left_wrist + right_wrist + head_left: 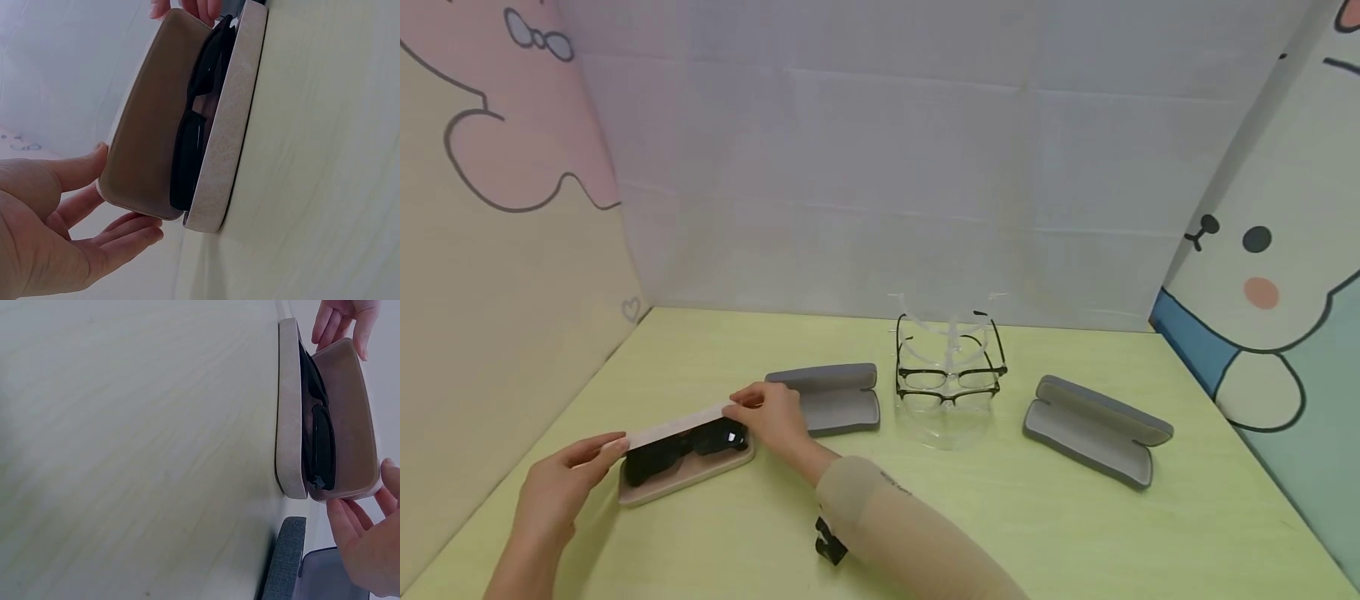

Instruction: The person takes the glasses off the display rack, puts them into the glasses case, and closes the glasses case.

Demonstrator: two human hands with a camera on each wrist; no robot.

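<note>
A pale beige glasses case (688, 485) lies partly open at the left of the table, with black sunglasses (662, 457) inside its lower half. My left hand (557, 483) holds the left end of its lid (147, 119) between thumb and fingers. At the lid's other end, my right hand (775, 414) pinches the corner. Both wrist views look into the gap between lid and base, where the dark sunglasses (322, 440) rest folded.
A grey open glasses case (838, 408) stands just behind my right hand. Two pairs of black-framed glasses (951, 396) sit on a clear stand (952, 337). Another open grey case (1090, 437) lies to the right. A small black object (830, 543) shows beside my right sleeve.
</note>
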